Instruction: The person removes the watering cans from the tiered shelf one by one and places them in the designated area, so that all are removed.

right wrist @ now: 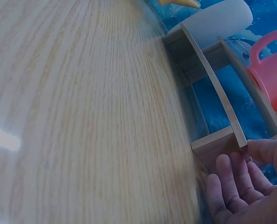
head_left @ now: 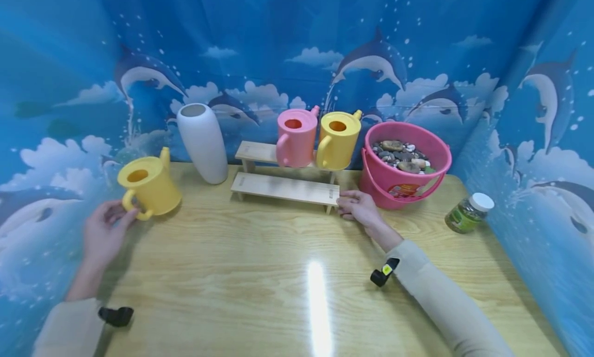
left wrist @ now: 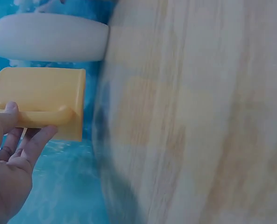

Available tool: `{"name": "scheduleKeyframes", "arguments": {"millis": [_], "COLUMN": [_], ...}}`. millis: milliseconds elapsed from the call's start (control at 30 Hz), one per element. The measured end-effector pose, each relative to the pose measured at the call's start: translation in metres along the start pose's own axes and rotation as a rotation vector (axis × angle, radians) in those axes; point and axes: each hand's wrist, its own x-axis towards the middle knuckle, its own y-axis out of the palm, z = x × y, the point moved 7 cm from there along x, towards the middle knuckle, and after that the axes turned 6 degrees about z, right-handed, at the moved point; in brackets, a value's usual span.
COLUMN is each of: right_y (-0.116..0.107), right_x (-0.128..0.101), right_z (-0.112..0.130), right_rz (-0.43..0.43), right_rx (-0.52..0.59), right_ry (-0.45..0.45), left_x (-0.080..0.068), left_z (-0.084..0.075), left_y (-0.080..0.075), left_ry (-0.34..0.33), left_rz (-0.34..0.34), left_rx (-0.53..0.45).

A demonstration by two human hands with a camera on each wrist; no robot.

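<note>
At the left, my left hand (head_left: 105,232) holds a yellow watering can (head_left: 155,192) by its handle, thumb on one side and fingertips on the other in the left wrist view. Whether the can's base touches the table cannot be told. My right hand (head_left: 359,208) pinches the right end of the lower step of a two-step wooden stand (head_left: 283,185); the right wrist view shows the thumb above the board (right wrist: 220,93) and the fingers below. On the upper step, a pink watering can (head_left: 297,140) and a second yellow watering can (head_left: 341,143) stand side by side.
A white vase (head_left: 201,143) stands left of the stand. To the right are a pink bucket (head_left: 380,184) of pebbles and a white-lidded jar (head_left: 466,213). Blue dolphin-print curtains (head_left: 260,32) enclose the wooden table (head_left: 232,274) at the back and sides.
</note>
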Motion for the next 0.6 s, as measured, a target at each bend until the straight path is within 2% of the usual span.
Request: {"name": "scheduleKeyframes", "arguments": {"millis": [133, 300, 467, 600], "right_y": [0.000, 0.000, 0.000, 0.000], "right_x": [0.000, -0.001, -0.002, -0.002], "right_z": [0.000, 0.002, 0.003, 0.002], "right_rz": [-0.002, -0.006, -0.012, -0.015], "right_rx": [0.000, -0.002, -0.019, -0.022], "right_ry": [0.002, 0.002, 0.012, 0.024], "left_x": [0.017, 0.033, 0.042, 0.046], "left_z": [0.013, 0.022, 0.029, 0.031], "left_y": [0.006, 0.015, 0.028, 0.035], "left_ry": [-0.004, -0.024, -0.097, -0.135], "left_rz": [0.028, 0.045, 0.104, 0.127], "left_rx": [-0.032, -0.019, -0.068, -0.060]}}
